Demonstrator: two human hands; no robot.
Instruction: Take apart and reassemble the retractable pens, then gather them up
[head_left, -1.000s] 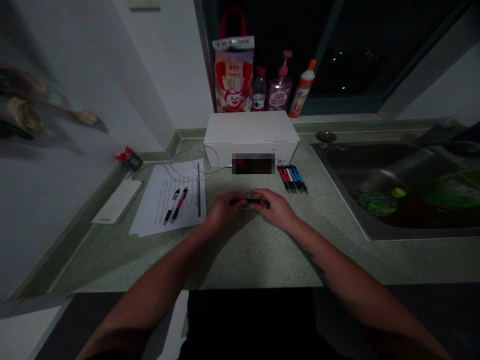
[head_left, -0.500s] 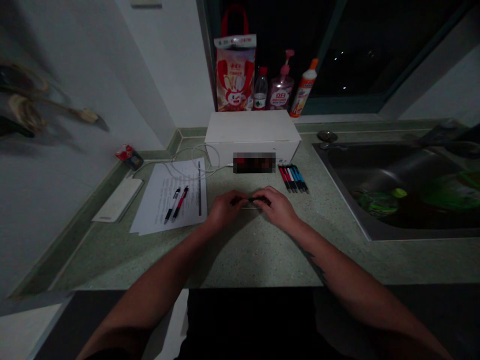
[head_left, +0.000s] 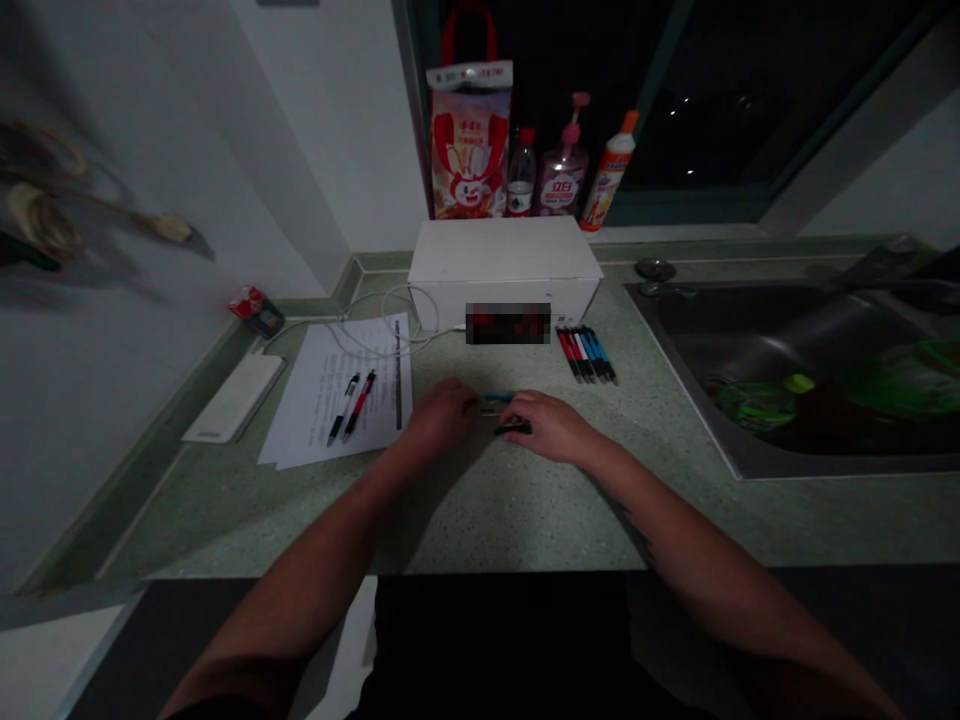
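My left hand (head_left: 444,414) is closed just above the counter, its fingertips pinched on something dark that is mostly hidden. Facing it across a small gap, my right hand (head_left: 553,426) has its fingers curled round a short black pen part (head_left: 514,428). Between the hands lie a blue pen part (head_left: 496,397) and a thin pale piece (head_left: 490,411), both partly covered by the right fingers. To the right, several pens (head_left: 586,355) with red, white and blue barrels lie side by side. A black-and-white pen (head_left: 343,408) and a red-and-black pen (head_left: 360,404) rest on printed sheets (head_left: 300,430).
Behind my hands stands a white box (head_left: 502,250), with a blurred-out dark device (head_left: 508,324) leaning at its front and a white cable. A white power bank-like slab (head_left: 234,398) lies left. A steel sink (head_left: 694,400) is at the right. Bottles and a bag (head_left: 470,150) stand behind.
My hands, fingertips together on a small dark piece before, have moved apart. The right hand has dropped slightly toward me with the black part, and the blue part between them now shows.
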